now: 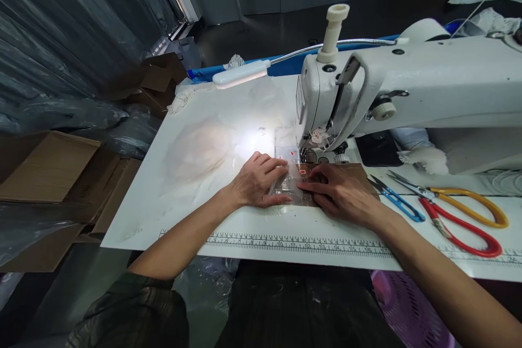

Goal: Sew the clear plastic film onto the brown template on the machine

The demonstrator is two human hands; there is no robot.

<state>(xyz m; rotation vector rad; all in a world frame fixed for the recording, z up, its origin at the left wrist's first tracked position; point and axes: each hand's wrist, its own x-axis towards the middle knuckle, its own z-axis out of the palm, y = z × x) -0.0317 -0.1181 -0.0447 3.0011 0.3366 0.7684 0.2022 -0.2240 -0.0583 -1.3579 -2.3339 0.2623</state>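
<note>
A clear plastic piece (290,185) with small red marks lies below the needle area of a white sewing machine (316,92). My left hand (261,180) rests on its left side, fingers stretched and apart. At the right, my right hand (342,191) presses down on the plastic and on a brown flat piece (361,174) under it. The right index finger is extended and the other fingers are partly bent, with gaps between them. The far edge of the plastic reaches the presser foot (302,155); the needle itself is too small to make out.
Right of my hand lie blue thread snips (402,204) and scissors (465,212) with one red and one yellow handle. A printed ruler (253,242) runs along the table's front edge. A lit lamp (240,74) hangs behind. Cardboard boxes (49,168) stand left; a purple basket (408,310) sits below.
</note>
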